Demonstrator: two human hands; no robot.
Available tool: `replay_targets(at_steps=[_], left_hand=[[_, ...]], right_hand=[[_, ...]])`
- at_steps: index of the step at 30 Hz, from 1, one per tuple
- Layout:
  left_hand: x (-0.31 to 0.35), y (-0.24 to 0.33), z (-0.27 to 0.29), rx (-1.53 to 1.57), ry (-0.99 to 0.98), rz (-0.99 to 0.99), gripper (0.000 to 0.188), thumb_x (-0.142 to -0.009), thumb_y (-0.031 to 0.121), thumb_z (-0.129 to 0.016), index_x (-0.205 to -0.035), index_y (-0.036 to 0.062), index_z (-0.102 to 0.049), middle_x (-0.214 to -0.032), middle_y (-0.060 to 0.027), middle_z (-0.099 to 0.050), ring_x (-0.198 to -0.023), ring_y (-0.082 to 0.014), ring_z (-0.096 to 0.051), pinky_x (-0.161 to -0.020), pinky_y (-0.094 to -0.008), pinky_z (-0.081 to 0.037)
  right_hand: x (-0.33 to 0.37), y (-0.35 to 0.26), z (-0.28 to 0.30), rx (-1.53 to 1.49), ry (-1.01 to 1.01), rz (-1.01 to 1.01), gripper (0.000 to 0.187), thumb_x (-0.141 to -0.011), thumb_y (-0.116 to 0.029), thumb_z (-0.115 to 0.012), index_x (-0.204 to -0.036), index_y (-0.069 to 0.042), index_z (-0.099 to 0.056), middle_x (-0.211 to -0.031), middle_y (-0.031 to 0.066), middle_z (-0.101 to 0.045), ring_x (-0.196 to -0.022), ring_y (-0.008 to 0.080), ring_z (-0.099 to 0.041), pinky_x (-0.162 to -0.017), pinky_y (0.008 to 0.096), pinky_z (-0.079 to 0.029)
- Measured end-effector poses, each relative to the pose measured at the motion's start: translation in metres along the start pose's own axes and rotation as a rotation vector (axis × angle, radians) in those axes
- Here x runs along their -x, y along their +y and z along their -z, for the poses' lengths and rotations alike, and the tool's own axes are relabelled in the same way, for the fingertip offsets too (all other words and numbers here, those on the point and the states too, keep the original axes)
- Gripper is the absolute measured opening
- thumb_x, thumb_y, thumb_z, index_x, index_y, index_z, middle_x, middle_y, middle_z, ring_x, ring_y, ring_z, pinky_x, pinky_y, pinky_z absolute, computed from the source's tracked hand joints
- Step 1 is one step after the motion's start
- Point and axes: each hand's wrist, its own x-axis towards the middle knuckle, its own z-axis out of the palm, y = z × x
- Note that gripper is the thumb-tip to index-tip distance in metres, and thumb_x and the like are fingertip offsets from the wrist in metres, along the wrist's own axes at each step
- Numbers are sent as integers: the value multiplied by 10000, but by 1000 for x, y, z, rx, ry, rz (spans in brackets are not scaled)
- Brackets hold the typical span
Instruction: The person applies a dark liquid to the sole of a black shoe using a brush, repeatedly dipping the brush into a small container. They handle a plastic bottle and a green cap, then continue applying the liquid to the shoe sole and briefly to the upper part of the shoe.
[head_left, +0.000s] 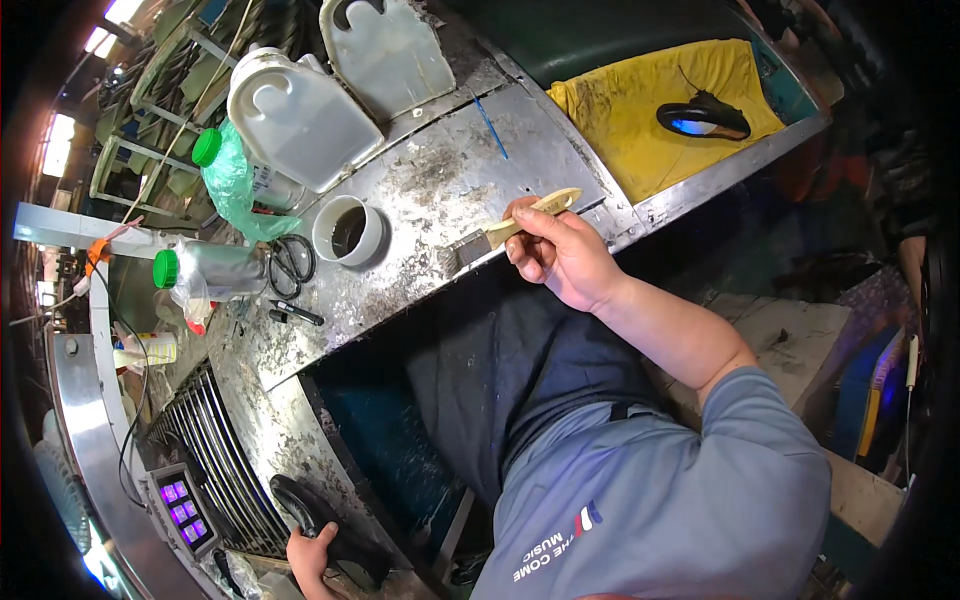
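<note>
My right hand [560, 252] grips the pale wooden handle of a flat paintbrush [500, 234]. Its dark bristles touch the scratched metal worktop [430, 190] near the front edge. My left hand [312, 558] is at the bottom of the view, fingers wrapped around a black shoe sole [325, 520] that lies on the metal surface. A white round cup [348, 230] with dark liquid stands on the worktop to the left of the brush.
Two white plastic jugs [295, 115] lie at the back. Green-capped bottles [205, 268], scissors [292, 260] and a black pen [295, 312] sit at left. A yellow cloth [640, 110] holds a black shoe sole [703, 118]. A metal grate [225, 460] and a lit keypad [183, 505] sit lower left.
</note>
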Motion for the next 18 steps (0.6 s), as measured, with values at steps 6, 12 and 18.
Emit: replay_targets(at_steps=[6,12,18], left_hand=[[10,17,-3,-145,55,18,742,-657,451,-865,-1132,-82,-666,-1013,-265,-727,-968,-399,-709,-863,-430,-536],[11,9,1,73,1,-21,768,-670,401,-873,-1187,-113,-632,-1029,-255,-728,-929,-363,-723,-854,-403,-546],[7,1,-5,-149,39,56,901,-658,458,-872,-1296,-112,-587,-1176,-295,-684,-1082,-378,-686,-956,-431,-519]], right_hand=[[4,-1,2,-13,-10,5,210,-1038,-246,-558,-1147,-69,-591,-834,74,-655,-601,94,-551,-538,219,-428],[9,-10,1,117,-114,45,255,-1041,-227,-521,-1192,-37,-598,-846,88,-660,-606,96,-560,-528,212,-412],[8,-5,-5,253,-148,80,297,-1021,-218,-567,-1244,-25,-597,-912,77,-679,-673,80,-586,-582,203,-434]])
